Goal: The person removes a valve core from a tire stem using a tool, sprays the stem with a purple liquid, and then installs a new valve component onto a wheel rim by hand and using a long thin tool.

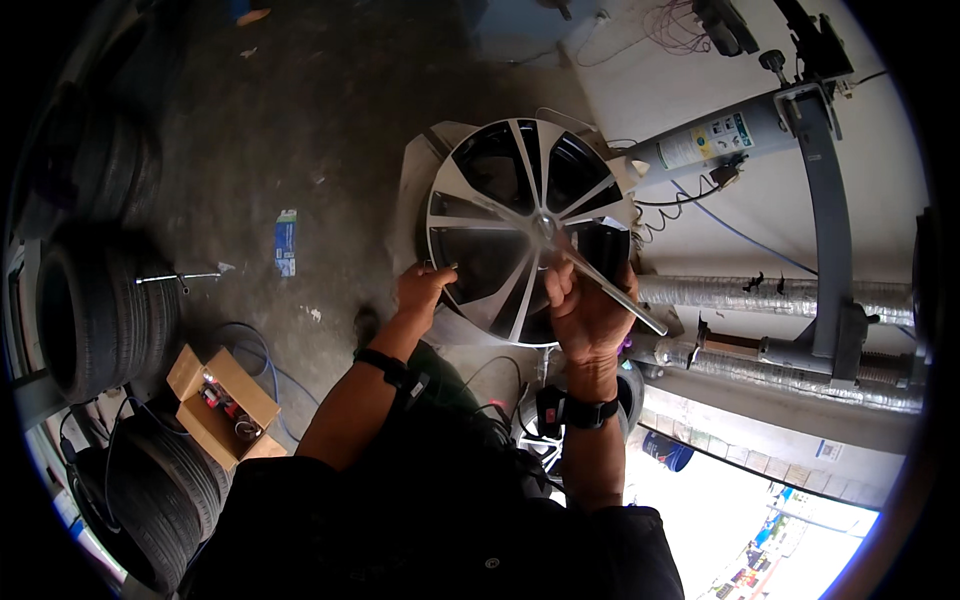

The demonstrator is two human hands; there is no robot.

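Note:
A bare alloy wheel [485, 285] with black and silver spokes lies face up in front of me, with no tyre on it. My left hand [420, 292] is closed on its near left edge, thumb on top and the other fingers hidden. Across the wheel face, from the hub toward the lower right, runs a long metal bar [625, 303], smeared by motion near the hub. Palm up, my right hand [590, 318] is under the bar at the wheel's near right side. Its fingers are loosely bent and apart, and the bar crosses in front of them.
At right stands a grey machine arm [828, 220] with a cylinder [710, 140] and hoses. Tyres [85, 310] are stacked at left, beside a cross-shaped wrench [182, 279]. An open cardboard box [228, 405] and a blue-and-white packet [286, 243] lie on the floor.

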